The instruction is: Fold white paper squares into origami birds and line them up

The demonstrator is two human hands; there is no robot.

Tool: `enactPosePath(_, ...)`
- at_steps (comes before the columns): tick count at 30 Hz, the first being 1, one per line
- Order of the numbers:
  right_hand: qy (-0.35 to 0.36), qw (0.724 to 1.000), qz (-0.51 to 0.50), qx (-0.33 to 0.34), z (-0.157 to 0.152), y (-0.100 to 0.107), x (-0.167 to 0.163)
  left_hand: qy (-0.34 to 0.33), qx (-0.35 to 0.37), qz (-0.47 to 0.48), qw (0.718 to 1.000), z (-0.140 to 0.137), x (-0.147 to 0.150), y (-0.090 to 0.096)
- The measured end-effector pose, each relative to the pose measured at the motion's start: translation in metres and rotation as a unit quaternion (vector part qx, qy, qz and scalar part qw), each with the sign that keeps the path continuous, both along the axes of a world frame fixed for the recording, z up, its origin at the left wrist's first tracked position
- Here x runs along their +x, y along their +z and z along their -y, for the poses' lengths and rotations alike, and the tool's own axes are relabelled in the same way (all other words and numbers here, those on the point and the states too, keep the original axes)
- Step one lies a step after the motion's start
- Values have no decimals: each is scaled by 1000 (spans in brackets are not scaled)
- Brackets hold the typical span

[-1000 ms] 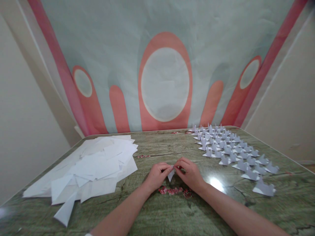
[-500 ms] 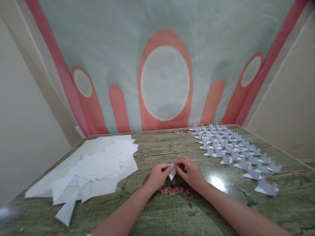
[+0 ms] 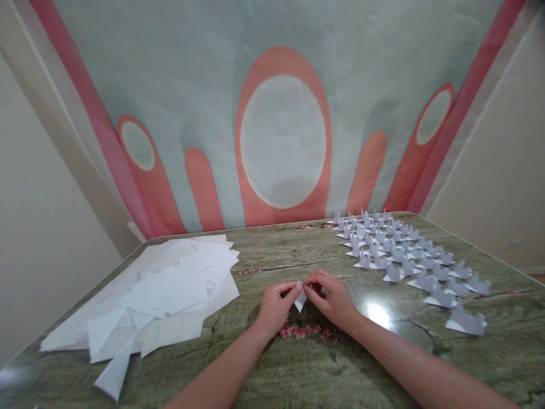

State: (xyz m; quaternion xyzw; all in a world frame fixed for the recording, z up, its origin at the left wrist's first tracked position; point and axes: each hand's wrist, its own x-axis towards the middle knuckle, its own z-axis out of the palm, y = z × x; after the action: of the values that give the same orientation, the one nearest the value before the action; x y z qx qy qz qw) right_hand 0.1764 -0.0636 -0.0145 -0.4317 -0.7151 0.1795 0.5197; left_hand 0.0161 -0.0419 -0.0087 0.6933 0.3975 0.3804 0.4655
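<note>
A small piece of folded white paper (image 3: 300, 301) is held just above the table, its pointed end hanging down. My left hand (image 3: 276, 304) pinches it between thumb and fingers on its left side. From the right, the fingertips of my right hand (image 3: 330, 296) grip its upper edge, close against the left thumb. Both hands are closed, and their fingers hide the upper part of the paper. Several finished-looking folded paper birds (image 3: 394, 272) stand in rows to the right of my right hand.
On the left lies a wide, loose pile of white paper sheets (image 3: 162, 289), with one folded paper piece (image 3: 114, 369) jutting toward me. The wood-patterned table (image 3: 272, 375) reaches back to a wall hanging (image 3: 204, 187) with pink and orange shapes. A light reflection shines right of my hands.
The camera view has tilted and shifted slightly. Both hands keep their pinch on the folded paper, with hardly any visible movement of the fingers.
</note>
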Motion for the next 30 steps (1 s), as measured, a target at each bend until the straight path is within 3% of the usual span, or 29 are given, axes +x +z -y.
enactPosePath(13, 9, 1000, 24, 15, -3, -6, 0, 23, -63, 59, 996, -3, 2, -2)
enactPosePath(30, 4, 1000, 30, 6, 1, 0, 0, 42, -53, 53, 996, -2, 1, 3)
